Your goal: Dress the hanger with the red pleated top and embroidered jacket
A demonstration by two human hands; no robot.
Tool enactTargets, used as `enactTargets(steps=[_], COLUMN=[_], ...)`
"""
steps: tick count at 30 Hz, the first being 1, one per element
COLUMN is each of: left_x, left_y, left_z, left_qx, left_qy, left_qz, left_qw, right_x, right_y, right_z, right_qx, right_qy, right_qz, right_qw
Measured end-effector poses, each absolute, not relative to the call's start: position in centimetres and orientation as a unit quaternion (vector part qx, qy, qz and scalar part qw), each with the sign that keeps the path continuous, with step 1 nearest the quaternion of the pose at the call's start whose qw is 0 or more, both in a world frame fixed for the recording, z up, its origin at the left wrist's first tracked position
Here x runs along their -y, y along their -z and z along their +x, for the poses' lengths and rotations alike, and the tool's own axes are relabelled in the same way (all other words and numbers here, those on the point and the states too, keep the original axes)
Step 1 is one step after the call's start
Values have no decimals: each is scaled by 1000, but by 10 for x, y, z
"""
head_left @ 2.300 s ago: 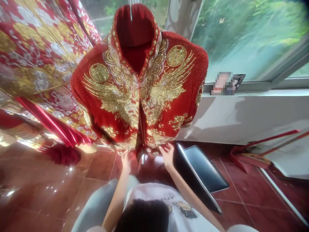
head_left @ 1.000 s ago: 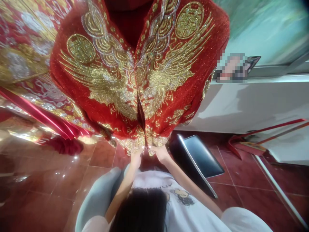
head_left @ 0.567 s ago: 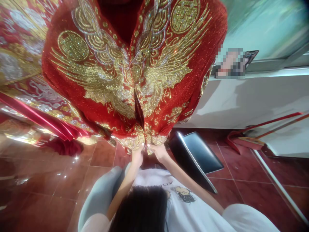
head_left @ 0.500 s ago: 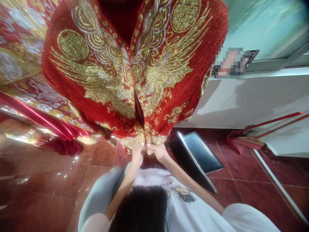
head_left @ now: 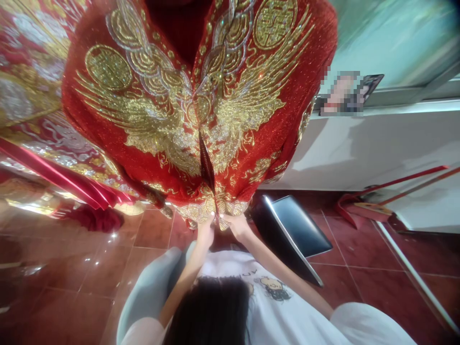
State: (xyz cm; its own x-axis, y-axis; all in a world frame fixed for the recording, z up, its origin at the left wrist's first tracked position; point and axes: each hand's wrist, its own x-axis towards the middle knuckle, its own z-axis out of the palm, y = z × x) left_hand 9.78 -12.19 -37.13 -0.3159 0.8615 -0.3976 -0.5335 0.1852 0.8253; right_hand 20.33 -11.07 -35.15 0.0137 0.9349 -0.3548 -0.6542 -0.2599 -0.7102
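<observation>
A red jacket (head_left: 247, 139) with gold and silver embroidery hangs upright in front of me, filling the upper middle of the view. Its two front edges meet at the chest and part in a narrow dark gap lower down. At the bottom hem, my left hand (head_left: 206, 230) pinches the left front edge, thumb on top. Close beside it, my right hand (head_left: 235, 225) grips the right front edge the same way. The two hands nearly touch, and the fingers behind the cloth are hidden.
More embroidered red cloth (head_left: 32, 72) and a shiny red ribbon (head_left: 61, 175) hang at left. A black bin-like object (head_left: 300, 225) stands on the tiled floor (head_left: 338, 244) at right. Farther right are a red dustpan (head_left: 352, 211) and a low white wall (head_left: 377, 143).
Both hands stay on the hem and the jacket hangs as before. Only a very slight shift of the view shows.
</observation>
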Motion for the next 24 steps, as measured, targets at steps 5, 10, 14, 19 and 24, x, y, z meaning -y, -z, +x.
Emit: enactTargets(steps=[5, 10, 14, 19, 24], left_x=[120, 120, 120, 120, 120], left_y=[369, 376, 385, 390, 391], left_z=[101, 102, 104, 103, 99], left_qx=[-517, -510, -500, -517, -534], left_qy=[-617, -617, -624, -611, -596], left_qz=[141, 127, 111, 90, 91], left_qw=[576, 586, 591, 593, 593], right_x=[111, 110, 110, 112, 112], right_y=[350, 351, 348, 345, 345], right_z=[202, 201, 200, 201, 202], right_qx=[177, 162, 154, 167, 157], right_qy=[-686, -687, -700, -705, -701], right_qz=[-400, -395, -395, -386, -401], right_qw=[581, 587, 575, 571, 568])
